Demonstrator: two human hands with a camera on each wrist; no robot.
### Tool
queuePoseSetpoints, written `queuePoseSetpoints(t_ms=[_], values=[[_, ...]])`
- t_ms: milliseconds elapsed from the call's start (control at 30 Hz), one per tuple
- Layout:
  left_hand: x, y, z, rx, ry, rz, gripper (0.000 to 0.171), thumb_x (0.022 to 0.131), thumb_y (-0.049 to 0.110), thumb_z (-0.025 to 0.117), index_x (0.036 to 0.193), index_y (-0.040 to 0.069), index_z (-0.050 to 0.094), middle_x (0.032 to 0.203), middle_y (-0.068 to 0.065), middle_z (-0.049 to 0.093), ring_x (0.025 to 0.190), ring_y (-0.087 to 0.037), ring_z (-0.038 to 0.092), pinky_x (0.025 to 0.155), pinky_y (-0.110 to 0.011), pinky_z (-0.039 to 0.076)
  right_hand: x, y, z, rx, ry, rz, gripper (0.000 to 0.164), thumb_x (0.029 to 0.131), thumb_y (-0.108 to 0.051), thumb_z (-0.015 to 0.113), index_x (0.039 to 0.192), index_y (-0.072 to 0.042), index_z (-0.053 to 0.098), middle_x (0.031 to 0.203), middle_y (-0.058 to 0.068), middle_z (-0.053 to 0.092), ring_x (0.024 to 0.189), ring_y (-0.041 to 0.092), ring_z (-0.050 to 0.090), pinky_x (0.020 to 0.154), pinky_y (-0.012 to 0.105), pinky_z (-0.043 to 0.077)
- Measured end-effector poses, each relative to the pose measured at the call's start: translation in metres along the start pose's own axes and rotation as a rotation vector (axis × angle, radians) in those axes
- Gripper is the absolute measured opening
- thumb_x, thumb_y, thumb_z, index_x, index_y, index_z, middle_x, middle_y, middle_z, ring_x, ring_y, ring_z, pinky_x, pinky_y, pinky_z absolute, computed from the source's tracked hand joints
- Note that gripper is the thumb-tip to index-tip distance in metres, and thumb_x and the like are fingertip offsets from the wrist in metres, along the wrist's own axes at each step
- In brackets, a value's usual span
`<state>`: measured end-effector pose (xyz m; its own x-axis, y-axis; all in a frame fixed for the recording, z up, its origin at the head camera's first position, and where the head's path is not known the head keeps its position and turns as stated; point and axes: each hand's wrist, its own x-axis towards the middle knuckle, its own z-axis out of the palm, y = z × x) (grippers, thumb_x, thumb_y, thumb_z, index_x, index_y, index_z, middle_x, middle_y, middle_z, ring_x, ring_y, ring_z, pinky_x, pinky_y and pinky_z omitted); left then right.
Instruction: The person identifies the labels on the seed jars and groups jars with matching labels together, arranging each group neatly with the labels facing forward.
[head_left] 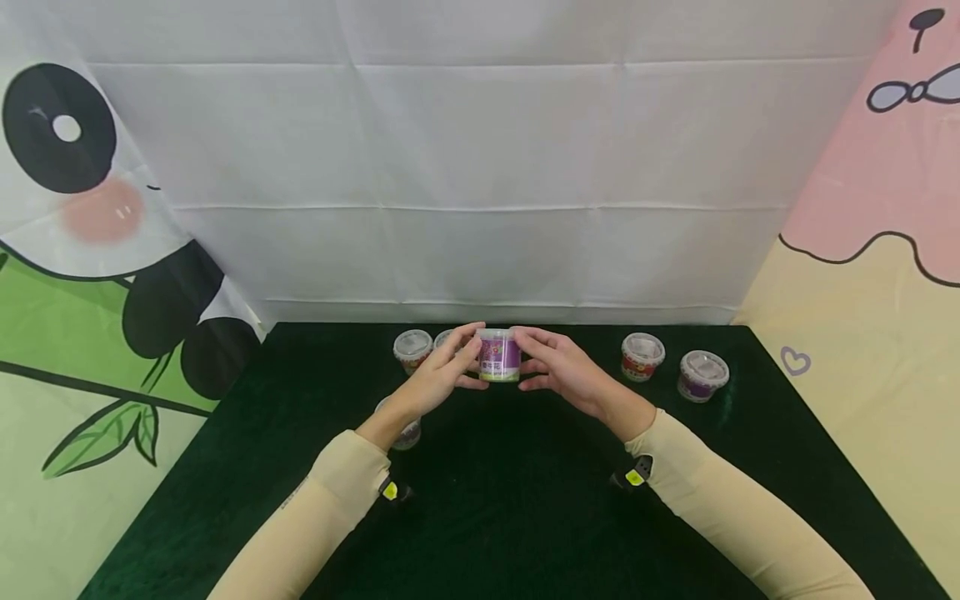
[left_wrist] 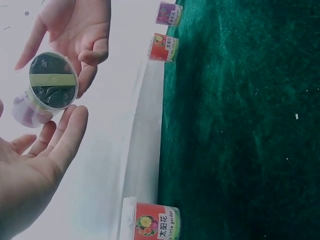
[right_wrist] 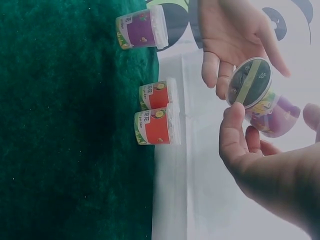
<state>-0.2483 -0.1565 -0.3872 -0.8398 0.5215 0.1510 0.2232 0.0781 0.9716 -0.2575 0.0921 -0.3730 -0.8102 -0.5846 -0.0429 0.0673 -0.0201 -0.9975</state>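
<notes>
A small clear plastic cup with a purple label (head_left: pixel 499 356) is held upright between both hands above the table. The left hand (head_left: pixel 438 377) grips its left side, thumb and fingers spread around it. On the opposite side the right hand (head_left: pixel 566 372) grips it with thumb near the rim and fingertips near the base. From below, the left wrist view shows the cup's dark base (left_wrist: pixel 52 95) with a pale green strip across it. Inside the cup, the contents look dark through the base (right_wrist: pixel 250 82).
Two red-labelled cups (head_left: pixel 412 350) stand at the back left, one partly behind the left hand. A purple-labelled cup (right_wrist: pixel 140 28) is partly hidden under the left wrist. At the back right are a red-labelled cup (head_left: pixel 642 357) and a purple-labelled cup (head_left: pixel 703 377). Dark green cloth (head_left: pixel 510 500) covers the table.
</notes>
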Motion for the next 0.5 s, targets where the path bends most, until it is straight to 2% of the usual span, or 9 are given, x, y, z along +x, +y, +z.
queuePoseSetpoints(t_ms=[167,500], values=[[-0.0007,0.0020,-0.0005,0.009,0.020,-0.007,0.053,0.113,0.038,0.029,0.158,0.010,0.025,0.141,-0.024,0.042,0.110,-0.035,0.059,0.093,-0.046,0.056,0.0002,0.0000,0.0015,0.016,-0.004,-0.004,0.060,0.108,-0.043,0.045,0.155,-0.006,0.036,0.142,0.021,0.046,0.113,0.029,0.058,0.097,0.043,0.053],[-0.0008,0.0018,-0.0037,0.038,0.062,-0.014,0.053,0.112,0.038,0.035,0.156,0.008,0.031,0.143,-0.022,0.043,0.113,-0.037,0.061,0.091,-0.046,0.057,0.0015,0.0025,0.0038,0.029,-0.024,-0.010,0.059,0.109,-0.042,0.043,0.156,-0.006,0.035,0.140,0.019,0.048,0.117,0.030,0.058,0.100,0.045,0.051]])
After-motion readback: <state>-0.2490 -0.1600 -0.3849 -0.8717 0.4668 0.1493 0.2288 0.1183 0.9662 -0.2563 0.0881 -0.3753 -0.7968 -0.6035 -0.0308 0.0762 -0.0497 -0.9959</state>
